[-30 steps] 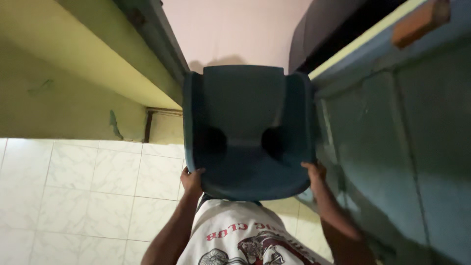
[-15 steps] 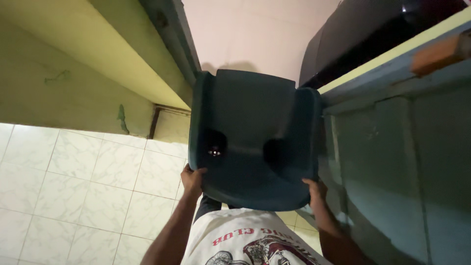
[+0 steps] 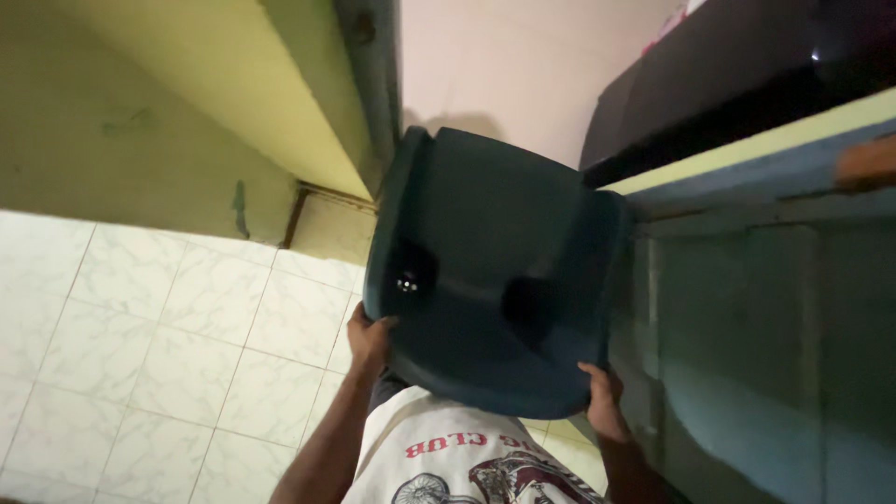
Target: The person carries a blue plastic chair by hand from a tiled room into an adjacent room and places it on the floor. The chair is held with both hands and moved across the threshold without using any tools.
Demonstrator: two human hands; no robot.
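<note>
I carry a dark teal plastic chair (image 3: 495, 252) in front of my chest, seat facing me, tilted a little to the right. My left hand (image 3: 369, 341) grips the seat's left front edge. My right hand (image 3: 605, 399) grips its right front corner, lower down. The chair's back points toward a doorway ahead. Its legs are hidden behind the seat.
A yellow-green wall (image 3: 159, 121) with a dark door frame (image 3: 369, 84) stands at the left. A blue-grey door (image 3: 765, 327) stands close on the right. White marble-pattern floor tiles (image 3: 159, 345) lie below left; pale floor (image 3: 504, 65) and a dark piece of furniture (image 3: 719, 75) lie beyond the doorway.
The chair has tilted clockwise and shifted right toward the doorway. My right hand has dropped lower; the view has turned, bringing the door frame closer to the chair.
</note>
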